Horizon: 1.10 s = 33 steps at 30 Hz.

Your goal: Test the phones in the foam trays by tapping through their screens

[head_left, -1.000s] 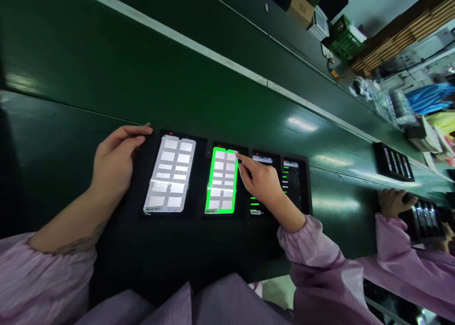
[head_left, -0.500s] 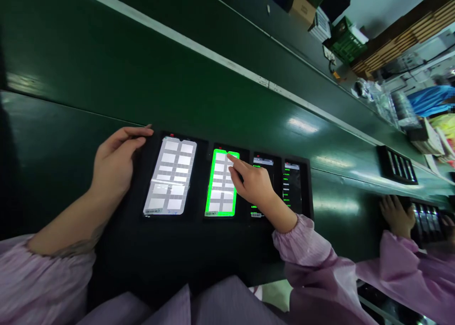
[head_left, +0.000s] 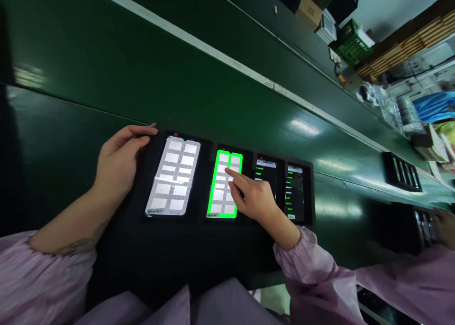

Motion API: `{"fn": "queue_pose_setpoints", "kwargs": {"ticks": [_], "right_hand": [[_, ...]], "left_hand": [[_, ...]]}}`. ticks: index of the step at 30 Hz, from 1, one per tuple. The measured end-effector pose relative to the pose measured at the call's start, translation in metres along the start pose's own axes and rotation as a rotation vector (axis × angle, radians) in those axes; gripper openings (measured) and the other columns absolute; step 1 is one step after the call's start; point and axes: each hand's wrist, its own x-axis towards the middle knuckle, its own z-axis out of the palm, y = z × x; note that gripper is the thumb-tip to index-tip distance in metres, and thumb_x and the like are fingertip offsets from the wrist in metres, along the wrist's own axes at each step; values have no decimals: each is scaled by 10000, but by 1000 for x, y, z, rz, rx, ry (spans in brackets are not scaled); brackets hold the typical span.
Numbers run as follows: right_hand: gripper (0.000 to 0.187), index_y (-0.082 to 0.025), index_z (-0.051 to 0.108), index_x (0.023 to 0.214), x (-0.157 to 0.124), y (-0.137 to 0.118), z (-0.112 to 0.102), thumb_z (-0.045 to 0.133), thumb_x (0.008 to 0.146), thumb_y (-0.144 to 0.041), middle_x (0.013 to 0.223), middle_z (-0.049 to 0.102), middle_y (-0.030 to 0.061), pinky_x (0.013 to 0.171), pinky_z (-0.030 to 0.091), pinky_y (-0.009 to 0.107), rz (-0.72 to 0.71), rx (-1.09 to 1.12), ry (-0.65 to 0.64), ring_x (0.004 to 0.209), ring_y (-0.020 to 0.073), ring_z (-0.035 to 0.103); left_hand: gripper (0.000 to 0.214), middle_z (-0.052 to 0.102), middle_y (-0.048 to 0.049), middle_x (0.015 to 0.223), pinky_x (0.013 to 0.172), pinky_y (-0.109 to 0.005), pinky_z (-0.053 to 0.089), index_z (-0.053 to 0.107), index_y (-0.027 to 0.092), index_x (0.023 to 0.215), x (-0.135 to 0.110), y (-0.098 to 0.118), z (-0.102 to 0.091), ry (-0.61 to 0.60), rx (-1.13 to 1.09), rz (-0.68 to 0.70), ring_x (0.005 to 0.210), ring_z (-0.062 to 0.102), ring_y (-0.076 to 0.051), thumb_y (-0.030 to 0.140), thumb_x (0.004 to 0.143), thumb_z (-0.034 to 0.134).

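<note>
A black tray (head_left: 199,225) lies on the green bench, with several lit phones in its slots. My left hand (head_left: 119,156) is at the tray's upper left corner, thumb and fingers closed about its edge. Beside it, the leftmost phone (head_left: 174,175) shows a white and grey block pattern. My right hand (head_left: 254,194) has its index fingertip on the screen of the second phone (head_left: 218,194), other fingers curled, holding nothing. That screen has a green border and a green line down from its top. The third phone (head_left: 266,166), partly covered by my hand, and the fourth phone (head_left: 294,192) show dark text lists.
At right, a co-worker's hand (head_left: 444,225) is by another dark phone tray (head_left: 424,225). A smaller black tray (head_left: 401,171) sits farther back. A pale rail (head_left: 213,59) crosses the bench. Beyond are a cardboard box (head_left: 310,9) and a green crate (head_left: 353,42).
My right index finger has slid down the second phone's screen, and a green line now runs behind it. My left hand stays at the tray. The co-worker's hand at right has moved.
</note>
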Motion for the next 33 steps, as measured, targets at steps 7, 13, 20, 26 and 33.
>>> {"fn": "queue_pose_setpoints", "kwargs": {"ticks": [7,13,20,26,33], "right_hand": [[385,-140,734,1231,-3,0,0,388,1107,-257,1194,817,74,543,487,251,2,-2,-3,779,122,782],[340,-149,739,966,-26,-17,-10,418,1067,-194,1247,797,103,446,424,267,-110,39,-46,558,85,672],[336,-188,661,798,-55,-36,-16,417,1023,-140,1133,831,85,410,413,263,-190,122,-110,464,80,587],[358,-215,617,740,-60,-38,-16,409,1025,-149,1087,842,43,398,419,258,-200,138,-111,445,83,578],[370,-194,664,799,-49,-37,-10,413,1070,-189,1101,838,63,430,440,241,-47,67,-49,482,70,623]], "left_hand": [[144,760,-16,962,1377,-601,209,724,239,710,1,-1,1,-5,-4,8,1252,646,-284,236,583,657],[154,763,-18,986,1374,-625,196,733,235,720,2,-1,-2,-8,10,14,1230,650,-285,235,590,651],[139,759,-33,1016,1369,-623,206,726,215,744,1,-1,-1,-12,18,6,1230,647,-264,201,636,640],[130,757,-42,1023,1367,-651,165,720,216,724,-3,4,0,4,31,-2,1233,635,-282,184,632,635],[129,764,-36,998,1368,-635,184,715,216,710,-3,4,1,3,1,-10,1215,653,-275,170,617,638]]}}
